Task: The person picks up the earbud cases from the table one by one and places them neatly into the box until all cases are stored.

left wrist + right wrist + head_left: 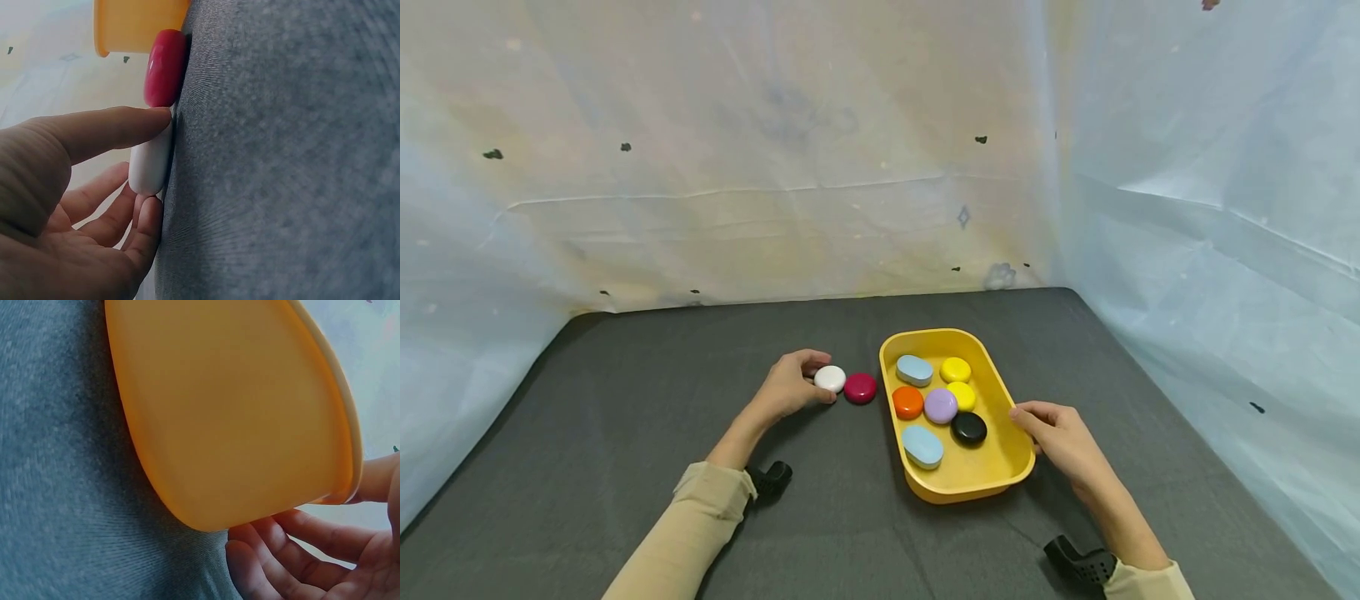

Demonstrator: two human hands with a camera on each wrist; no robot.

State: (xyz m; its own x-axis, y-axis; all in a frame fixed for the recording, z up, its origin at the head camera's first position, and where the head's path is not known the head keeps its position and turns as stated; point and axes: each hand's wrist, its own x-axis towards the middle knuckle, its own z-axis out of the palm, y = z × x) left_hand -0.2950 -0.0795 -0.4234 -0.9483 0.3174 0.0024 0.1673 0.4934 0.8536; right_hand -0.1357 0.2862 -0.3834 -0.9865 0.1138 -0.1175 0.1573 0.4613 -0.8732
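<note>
My left hand holds a smooth white disc between thumb and fingers, and the disc stands low at the cloth in the left wrist view. Right beside it lies a crimson disc, close to the yellow tray. On the tray's right side, my right hand pinches the rim, thumb on top and fingers against the outer wall. Inside the tray lie two light blue ovals, an orange disc, a purple disc, two yellow discs and a black disc.
Dark grey cloth covers the table. Pale plastic sheeting hangs behind the table and along its sides. A black strap piece sits at my left wrist, and another at my right.
</note>
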